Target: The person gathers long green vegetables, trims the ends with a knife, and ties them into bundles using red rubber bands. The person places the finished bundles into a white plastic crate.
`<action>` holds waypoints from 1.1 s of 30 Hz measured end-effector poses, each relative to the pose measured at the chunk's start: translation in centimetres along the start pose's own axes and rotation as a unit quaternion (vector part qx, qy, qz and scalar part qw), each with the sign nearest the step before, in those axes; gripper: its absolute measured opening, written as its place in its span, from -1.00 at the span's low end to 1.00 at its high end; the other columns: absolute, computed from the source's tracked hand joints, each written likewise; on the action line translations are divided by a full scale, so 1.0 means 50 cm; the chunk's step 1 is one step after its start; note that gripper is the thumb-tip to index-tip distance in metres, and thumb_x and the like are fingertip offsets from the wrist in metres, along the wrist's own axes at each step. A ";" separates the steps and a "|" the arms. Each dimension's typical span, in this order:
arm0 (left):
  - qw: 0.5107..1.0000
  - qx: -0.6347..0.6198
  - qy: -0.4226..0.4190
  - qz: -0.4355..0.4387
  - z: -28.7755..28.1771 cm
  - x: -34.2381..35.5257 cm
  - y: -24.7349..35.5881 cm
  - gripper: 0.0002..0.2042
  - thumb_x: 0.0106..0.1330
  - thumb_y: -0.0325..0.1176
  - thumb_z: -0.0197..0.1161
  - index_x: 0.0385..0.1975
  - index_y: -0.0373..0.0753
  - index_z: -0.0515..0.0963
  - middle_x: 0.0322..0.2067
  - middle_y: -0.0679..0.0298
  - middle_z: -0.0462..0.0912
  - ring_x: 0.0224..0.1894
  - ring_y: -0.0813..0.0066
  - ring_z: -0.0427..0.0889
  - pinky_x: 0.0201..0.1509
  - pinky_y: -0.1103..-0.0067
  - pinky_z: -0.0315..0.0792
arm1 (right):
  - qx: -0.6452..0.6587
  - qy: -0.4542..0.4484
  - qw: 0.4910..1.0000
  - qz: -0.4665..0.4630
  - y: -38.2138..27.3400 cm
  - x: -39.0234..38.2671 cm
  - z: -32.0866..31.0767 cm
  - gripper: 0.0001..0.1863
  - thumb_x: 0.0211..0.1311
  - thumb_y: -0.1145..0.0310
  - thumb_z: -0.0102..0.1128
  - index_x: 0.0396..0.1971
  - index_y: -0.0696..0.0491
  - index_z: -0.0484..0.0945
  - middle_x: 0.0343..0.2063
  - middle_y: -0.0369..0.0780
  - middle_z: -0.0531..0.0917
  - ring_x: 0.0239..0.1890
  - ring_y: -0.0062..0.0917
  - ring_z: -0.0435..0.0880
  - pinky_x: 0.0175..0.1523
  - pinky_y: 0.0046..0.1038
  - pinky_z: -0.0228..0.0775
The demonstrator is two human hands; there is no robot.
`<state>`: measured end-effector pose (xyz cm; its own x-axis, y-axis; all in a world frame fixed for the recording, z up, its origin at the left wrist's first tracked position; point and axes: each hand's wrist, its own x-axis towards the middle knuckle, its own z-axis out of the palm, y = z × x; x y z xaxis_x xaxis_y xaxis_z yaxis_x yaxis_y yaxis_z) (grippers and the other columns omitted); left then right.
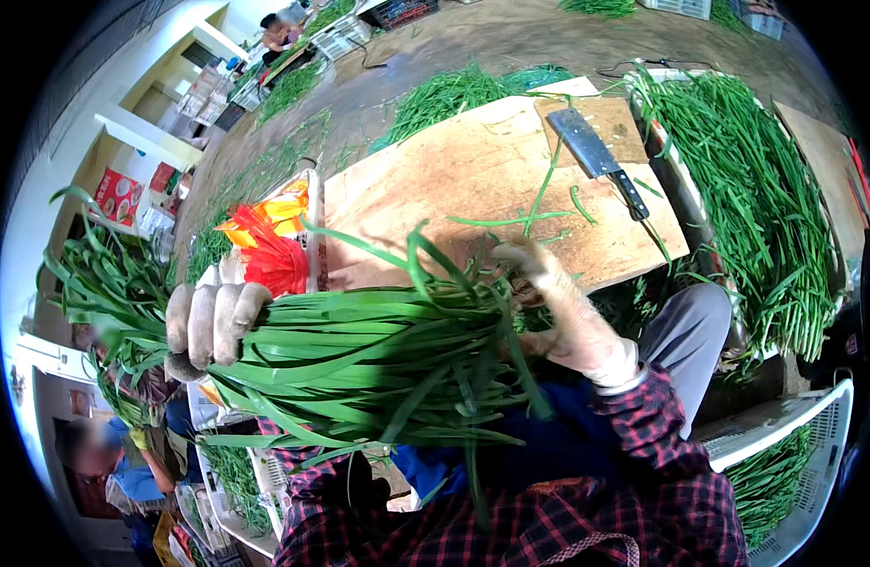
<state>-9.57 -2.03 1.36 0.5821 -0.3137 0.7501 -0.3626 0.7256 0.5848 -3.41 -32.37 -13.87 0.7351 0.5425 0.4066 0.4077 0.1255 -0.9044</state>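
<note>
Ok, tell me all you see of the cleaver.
The cleaver has a broad, grey, metal-looking blade and a black handle with pale dots. It lies on the wooden board, blade over a browner patch, handle nearer the camera. A thin green leaf lies by its left edge; nothing grips it.

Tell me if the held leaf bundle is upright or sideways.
Sideways: the leaf bundle runs across the view, from right hand through left hand.
</note>
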 end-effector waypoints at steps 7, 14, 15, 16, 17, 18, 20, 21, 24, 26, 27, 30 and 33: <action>0.998 -0.007 0.058 0.016 0.032 0.017 0.008 -0.91 0.27 -0.44 0.22 -0.43 -0.09 0.45 -0.58 0.47 0.51 -0.45 0.60 0.52 0.01 0.60 0.34 | -0.125 0.097 0.987 0.025 0.070 -0.090 0.010 -0.82 0.26 0.58 0.00 -0.24 0.12 0.59 -0.35 -0.14 0.65 -0.32 -0.32 0.66 -0.18 -0.41 0.50; 0.997 -0.051 -0.017 0.050 0.027 0.021 -0.021 -0.86 0.20 -0.38 0.32 -0.36 -0.13 0.46 -0.47 0.41 0.61 -0.38 0.53 0.60 -0.12 0.58 0.43 | -0.276 0.001 0.945 0.174 0.116 -0.084 -0.089 -0.21 0.11 -0.02 0.31 0.22 0.16 0.27 -0.13 0.08 0.60 -0.04 -0.12 0.60 0.06 -0.26 0.42; 0.997 -0.049 -0.030 0.050 0.040 0.019 -0.013 -0.87 0.20 -0.38 0.31 -0.36 -0.14 0.47 -0.47 0.41 0.61 -0.38 0.52 0.60 -0.12 0.58 0.44 | -0.137 -0.007 0.978 0.154 0.068 -0.025 -0.071 -0.23 0.16 0.02 0.28 0.22 0.21 0.25 -0.05 0.05 0.58 0.00 -0.16 0.59 0.09 -0.31 0.41; 0.996 -0.063 -0.047 0.045 0.039 0.034 -0.032 -0.87 0.20 -0.38 0.31 -0.36 -0.14 0.47 -0.47 0.40 0.61 -0.39 0.52 0.61 -0.13 0.58 0.45 | -0.026 -0.061 0.972 0.224 0.068 0.008 -0.062 -0.27 0.23 0.07 0.22 0.26 0.18 0.21 -0.04 0.01 0.59 0.01 -0.21 0.60 0.09 -0.33 0.40; 0.994 -0.075 -0.062 0.041 0.036 0.049 -0.048 -0.87 0.20 -0.38 0.31 -0.36 -0.14 0.47 -0.47 0.40 0.62 -0.39 0.52 0.61 -0.14 0.57 0.46 | 0.056 -0.084 0.973 0.208 0.063 0.031 -0.038 -0.37 0.25 0.11 0.20 0.19 0.17 0.29 -0.11 -0.04 0.61 -0.06 -0.28 0.60 0.04 -0.35 0.41; 0.991 -0.091 -0.094 0.026 0.025 0.067 -0.066 -0.86 0.20 -0.37 0.31 -0.35 -0.15 0.47 -0.45 0.39 0.62 -0.41 0.52 0.62 -0.14 0.57 0.47 | 0.128 -0.104 0.968 0.187 0.067 0.044 -0.008 -0.47 0.27 0.14 0.18 0.12 0.15 0.37 -0.18 -0.10 0.63 -0.13 -0.35 0.59 -0.02 -0.36 0.41; 0.993 -0.084 -0.079 0.016 0.018 0.068 -0.075 -0.84 0.19 -0.37 0.33 -0.35 -0.15 0.46 -0.45 0.40 0.61 -0.41 0.53 0.61 -0.12 0.59 0.47 | 0.212 -0.108 0.952 0.194 0.102 0.054 0.045 -0.65 0.32 0.21 0.15 -0.02 0.13 0.53 -0.32 -0.21 0.67 -0.27 -0.49 0.59 -0.13 -0.38 0.43; 0.997 -0.055 -0.051 0.024 0.050 0.069 -0.049 -0.84 0.18 -0.36 0.34 -0.35 -0.14 0.46 -0.45 0.40 0.61 -0.40 0.54 0.62 -0.12 0.60 0.47 | 0.192 -0.089 0.954 0.210 0.100 0.057 0.068 -0.70 0.30 0.22 0.17 -0.11 0.12 0.58 -0.39 -0.19 0.68 -0.33 -0.43 0.61 -0.19 -0.36 0.44; 0.998 -0.044 -0.017 0.031 0.060 0.066 -0.022 -0.85 0.18 -0.38 0.33 -0.35 -0.17 0.47 -0.44 0.37 0.62 -0.37 0.50 0.63 -0.06 0.56 0.47 | -0.120 -0.015 0.975 0.185 0.259 -0.070 0.062 -0.76 0.23 0.28 0.14 -0.23 0.10 0.61 -0.44 -0.05 0.66 -0.30 -0.17 0.66 -0.22 -0.25 0.47; 0.998 -0.045 -0.040 0.026 0.053 0.058 0.002 -0.85 0.18 -0.38 0.32 -0.36 -0.18 0.47 -0.45 0.35 0.62 -0.36 0.49 0.63 -0.03 0.55 0.47 | -0.390 -0.235 0.847 0.275 0.252 -0.127 0.011 -0.74 0.21 0.24 0.11 -0.22 0.08 0.61 -0.40 0.00 0.64 -0.23 -0.11 0.65 -0.19 -0.18 0.46; 0.992 -0.106 -0.057 0.028 -0.006 0.053 -0.056 -0.86 0.18 -0.39 0.32 -0.37 -0.19 0.47 -0.46 0.34 0.61 -0.35 0.48 0.63 -0.02 0.54 0.47 | -0.431 -0.336 0.757 0.357 0.280 -0.183 -0.048 -0.72 0.22 0.21 0.09 -0.21 0.07 0.60 -0.37 0.01 0.65 -0.21 -0.12 0.65 -0.17 -0.15 0.46; 0.995 -0.094 -0.029 0.012 0.057 0.071 -0.034 -0.85 0.15 -0.41 0.34 -0.39 -0.18 0.47 -0.51 0.36 0.58 -0.38 0.50 0.60 -0.06 0.56 0.46 | -0.374 -0.162 0.895 0.179 0.141 -0.027 -0.082 -0.62 0.25 0.13 0.09 -0.07 0.06 0.55 -0.17 -0.04 0.65 -0.16 -0.20 0.64 -0.09 -0.24 0.46; 0.983 -0.179 0.021 -0.025 -0.025 0.080 -0.140 -0.85 0.17 -0.46 0.28 -0.44 -0.08 0.42 -0.58 0.48 0.49 -0.43 0.63 0.51 0.05 0.56 0.35 | 0.233 0.026 0.952 0.198 0.080 0.062 -0.127 -0.53 0.34 0.16 0.07 0.15 0.11 0.41 0.08 -0.14 0.56 0.01 -0.43 0.58 0.03 -0.39 0.39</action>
<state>-3.80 -7.58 -0.13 0.6244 -0.3355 0.7054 -0.0567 0.8812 0.4693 3.93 -35.45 -15.39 0.8120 0.5834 0.0166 -0.1829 0.2813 -0.9420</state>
